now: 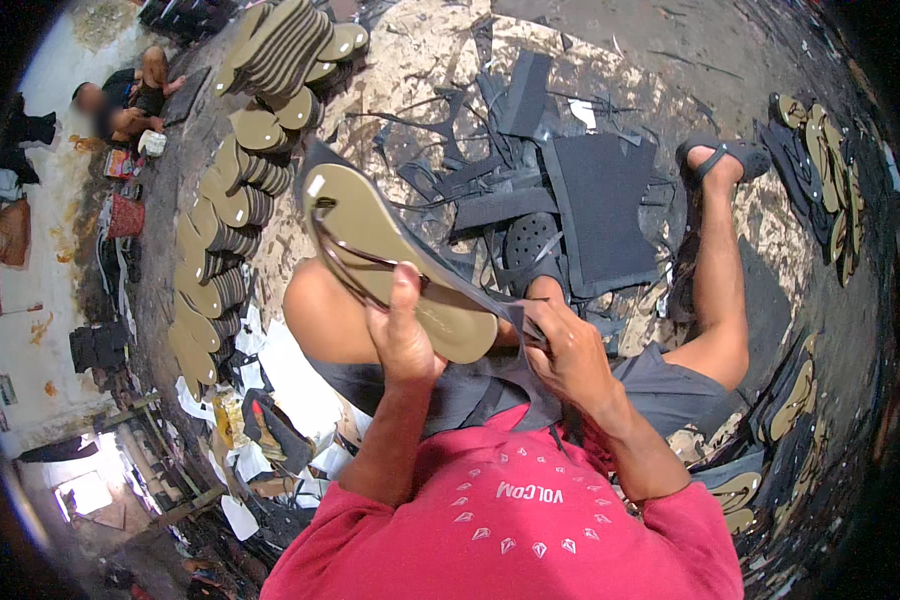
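Observation:
My left hand [405, 345] grips an olive-topped flip-flop [355, 200] with a thin dark strap, the thumb lying over the strap. The sandal is tilted above my lap, its toe end pointing away to the left. A dark rubber offcut [460, 280] runs along its right edge and hangs past the heel. At the heel end my right hand [573, 355] is closed on that offcut, its fingers pinched together. Whether a blade is also in those fingers is hidden.
Stacks of olive soles [235, 195] line the left side. Black rubber sheets [605, 205] and strips lie ahead between my feet. Finished-looking sandals [830, 160] rest at the right. Paper scraps [295, 375] are beside my left knee. Another person [135, 105] sits at the far left.

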Demonstrator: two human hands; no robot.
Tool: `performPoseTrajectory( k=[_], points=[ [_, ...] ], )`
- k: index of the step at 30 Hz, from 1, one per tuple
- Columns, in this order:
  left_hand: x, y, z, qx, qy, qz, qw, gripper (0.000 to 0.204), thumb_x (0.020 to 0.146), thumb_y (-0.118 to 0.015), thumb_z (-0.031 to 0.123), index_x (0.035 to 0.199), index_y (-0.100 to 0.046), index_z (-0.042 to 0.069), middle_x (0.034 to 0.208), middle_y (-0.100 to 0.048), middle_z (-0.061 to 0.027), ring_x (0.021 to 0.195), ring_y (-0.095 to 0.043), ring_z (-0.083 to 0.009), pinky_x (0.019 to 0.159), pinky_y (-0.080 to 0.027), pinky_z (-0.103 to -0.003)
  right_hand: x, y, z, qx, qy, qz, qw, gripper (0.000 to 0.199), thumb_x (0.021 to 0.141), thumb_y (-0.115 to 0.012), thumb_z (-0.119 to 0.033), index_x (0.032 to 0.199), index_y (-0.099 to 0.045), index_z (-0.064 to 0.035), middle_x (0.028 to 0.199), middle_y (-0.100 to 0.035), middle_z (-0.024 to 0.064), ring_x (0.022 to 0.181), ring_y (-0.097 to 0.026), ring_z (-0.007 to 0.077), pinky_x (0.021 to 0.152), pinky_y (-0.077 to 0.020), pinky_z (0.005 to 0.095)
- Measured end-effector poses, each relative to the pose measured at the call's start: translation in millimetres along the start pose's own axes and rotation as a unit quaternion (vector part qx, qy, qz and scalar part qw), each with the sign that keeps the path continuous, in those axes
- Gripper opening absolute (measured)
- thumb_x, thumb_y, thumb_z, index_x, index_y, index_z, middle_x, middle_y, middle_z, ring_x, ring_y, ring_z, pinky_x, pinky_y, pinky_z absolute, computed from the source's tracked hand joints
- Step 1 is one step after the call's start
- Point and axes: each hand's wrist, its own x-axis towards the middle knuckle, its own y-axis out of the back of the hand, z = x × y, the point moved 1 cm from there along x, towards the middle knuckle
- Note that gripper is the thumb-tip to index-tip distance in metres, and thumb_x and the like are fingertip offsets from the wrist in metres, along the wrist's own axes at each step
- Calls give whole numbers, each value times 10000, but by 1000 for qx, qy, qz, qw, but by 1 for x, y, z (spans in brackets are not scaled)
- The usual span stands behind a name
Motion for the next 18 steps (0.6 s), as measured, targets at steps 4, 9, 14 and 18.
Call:
performPoseTrajectory(
  k=[4,9,14,18],
  points=[
    [2,23,-3,-4,-1,-8,1000,425,988,-685,214,1322,-531,2,1177,-623,-67,1016,-637,-163,903,-547,-358,14,-6,-6,25,-1,-74,997,428,821,-736,-96,1208,-554,-107,978,-665,165,936,-671,411,773,-537,520],
    [7,32,-2,11,-5,-4,1000,425,992,-686,229,1318,-530,6,1155,-619,-69,1006,-637,-170,887,-553,-353,33,-9,-18,42,31,-93,994,325,824,-683,-58,1112,-534,-44,950,-656,197,929,-667,428,786,-520,527],
    [6,32,4,19,19,-2,1000,367,1024,-638,221,1301,-532,5,1117,-626,-71,977,-641,-159,860,-556,-346,48,-10,-23,16,9,-167,986,462,799,-664,-32,1249,-572,-76,953,-664,207,929,-676,439,781,-532,540],
    [1,31,6,51,8,5,999,389,1051,-574,357,1211,-581,3,1039,-659,-93,909,-676,-190,796,-585,-354,64,-13,-26,9,34,-164,986,535,765,-718,-46,1277,-581,-121,976,-658,188,928,-678,421,770,-537,535]
  ],
)
